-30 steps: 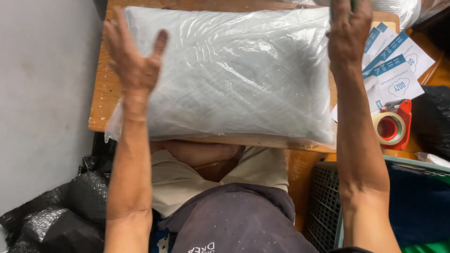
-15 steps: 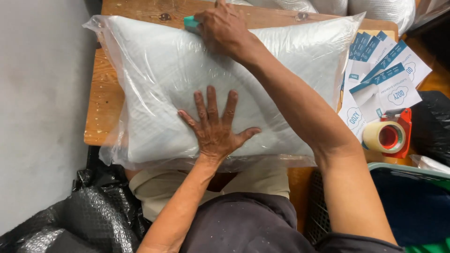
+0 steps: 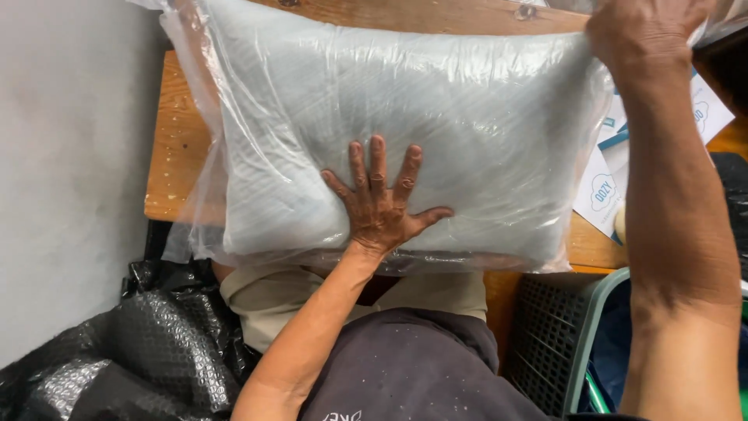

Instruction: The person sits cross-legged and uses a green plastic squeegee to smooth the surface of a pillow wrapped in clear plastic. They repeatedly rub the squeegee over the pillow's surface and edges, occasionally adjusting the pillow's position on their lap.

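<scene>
Our left hand (image 3: 382,204) lies flat with fingers spread wide, palm pressed onto the pale grey pillow sealed in a clear plastic bag (image 3: 405,132); our right hand (image 3: 647,31) is curled over the pillow's far right corner, and we cannot tell whether its fingers pinch the plastic. The pillow rests on a worn wooden tabletop (image 3: 175,156), covering most of it, with its near edge overhanging toward our lap. A plain grey wall (image 3: 70,171) runs close along the left, just beside the table's edge. Loose plastic of the bag hangs past the table's left and near edges. On that side, only a narrow strip of bare wood shows between pillow and wall. White and blue printed paper cards (image 3: 608,187) lie on the table at the right, partly under the pillow's corner and behind our right forearm. A dark mesh basket with a green rim (image 3: 561,343) stands near the lower right, and crumpled black bubble wrap (image 3: 132,343) fills the lower left, below the table.
</scene>
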